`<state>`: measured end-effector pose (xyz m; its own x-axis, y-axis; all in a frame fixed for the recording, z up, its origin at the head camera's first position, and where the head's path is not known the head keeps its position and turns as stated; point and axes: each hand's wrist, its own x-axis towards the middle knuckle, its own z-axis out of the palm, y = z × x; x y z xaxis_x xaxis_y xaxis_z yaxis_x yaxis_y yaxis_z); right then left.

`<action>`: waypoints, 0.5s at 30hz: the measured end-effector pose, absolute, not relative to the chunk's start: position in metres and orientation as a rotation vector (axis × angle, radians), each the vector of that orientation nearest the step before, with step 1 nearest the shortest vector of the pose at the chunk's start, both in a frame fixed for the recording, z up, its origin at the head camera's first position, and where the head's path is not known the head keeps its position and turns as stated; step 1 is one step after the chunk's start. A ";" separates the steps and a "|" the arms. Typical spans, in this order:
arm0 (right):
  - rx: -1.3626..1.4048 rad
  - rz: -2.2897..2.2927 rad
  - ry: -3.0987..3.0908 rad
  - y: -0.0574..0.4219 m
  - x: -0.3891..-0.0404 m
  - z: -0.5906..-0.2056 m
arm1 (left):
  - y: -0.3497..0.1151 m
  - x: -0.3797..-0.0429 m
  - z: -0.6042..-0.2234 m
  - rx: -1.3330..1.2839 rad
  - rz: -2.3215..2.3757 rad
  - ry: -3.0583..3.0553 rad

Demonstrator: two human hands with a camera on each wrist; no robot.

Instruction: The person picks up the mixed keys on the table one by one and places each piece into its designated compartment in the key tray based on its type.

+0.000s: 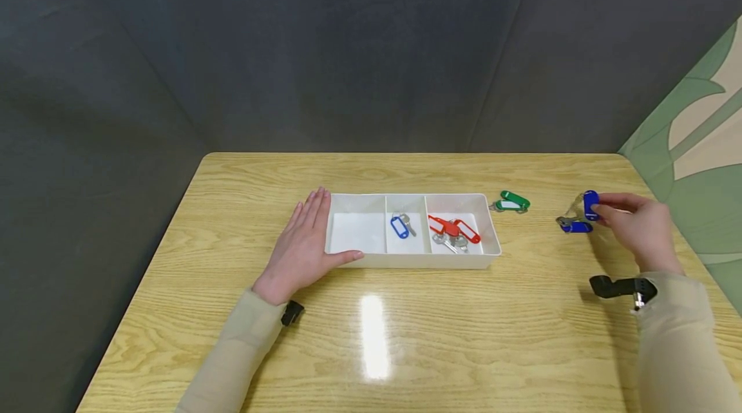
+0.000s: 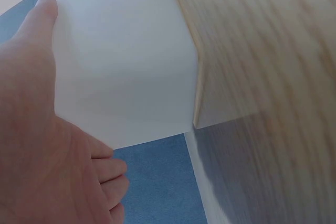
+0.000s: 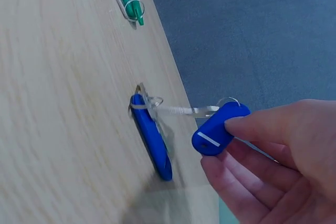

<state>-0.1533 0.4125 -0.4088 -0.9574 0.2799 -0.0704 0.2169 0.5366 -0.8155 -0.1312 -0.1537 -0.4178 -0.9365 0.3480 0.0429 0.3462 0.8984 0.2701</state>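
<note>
My right hand (image 1: 640, 229) pinches a blue key tag (image 1: 590, 205) between thumb and fingers, raised above the table at the right. From its ring a key (image 3: 191, 110) hangs out toward a second blue key tag (image 3: 152, 137), which lies on the table with its own key and ring. At the left end of a white three-compartment tray (image 1: 406, 261), my left hand (image 1: 301, 245) rests with straight fingers along the end wall and the thumb over the front rim. In the left wrist view, the palm (image 2: 42, 140) lies against the tray's white wall (image 2: 126, 66).
Red key tags (image 1: 449, 227) with keys lie in the tray's right compartment. A blue-framed key tag (image 1: 399, 227) and a key (image 1: 408, 225) are in the middle one. Green key tags (image 1: 514, 200) lie just right of the tray. A dark curtain (image 1: 348, 52) stands behind the table.
</note>
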 end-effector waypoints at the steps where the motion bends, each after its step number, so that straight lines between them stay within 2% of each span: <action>1: -0.440 1.397 -2.698 0.411 -0.153 -0.408 | -0.154 -0.131 -0.418 0.560 0.433 3.056; 15: -0.467 1.389 -2.635 0.399 -0.155 -0.397 | -0.153 -0.132 -0.419 0.568 0.425 3.066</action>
<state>-0.1550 0.3987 -0.3966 -0.9442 0.3279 -0.0317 0.2114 0.5291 -0.8218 -0.1319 -0.1535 -0.4193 -0.9349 0.3508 0.0540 0.3523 0.8984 0.2621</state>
